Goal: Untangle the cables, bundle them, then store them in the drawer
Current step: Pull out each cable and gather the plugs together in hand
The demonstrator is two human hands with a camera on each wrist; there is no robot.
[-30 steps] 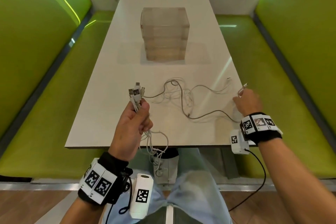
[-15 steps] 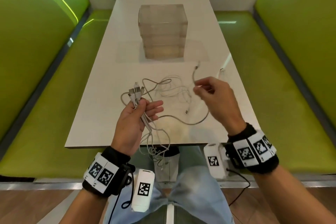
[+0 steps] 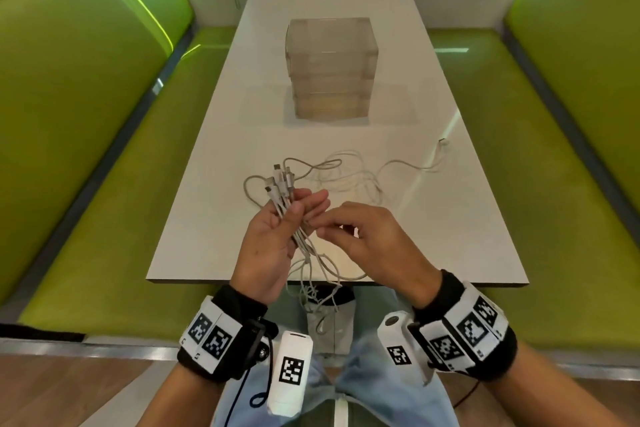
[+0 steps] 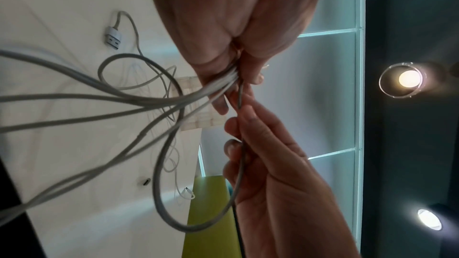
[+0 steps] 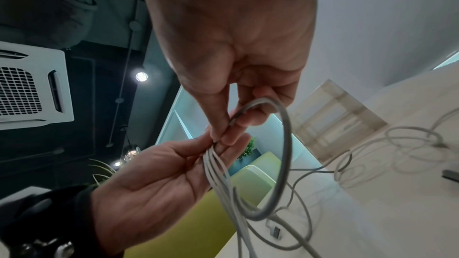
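Several white cables gathered by their plug ends in left hand, fingers loosely folded around them, above near edge of table. Right hand just beside, pinching one grey cable between thumb and fingertips. Loose loops trailing across table, short of clear drawer unit, well apart.

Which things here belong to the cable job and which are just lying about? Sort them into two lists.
Belongs to the job:
- cables, part gathered, part loose on the table
- drawer unit, clear, farther up the table
- left hand, holding the gathered plug ends
- right hand, pinching one cable beside the left hand

Just there:
- table
- green benches
- ceiling lamps
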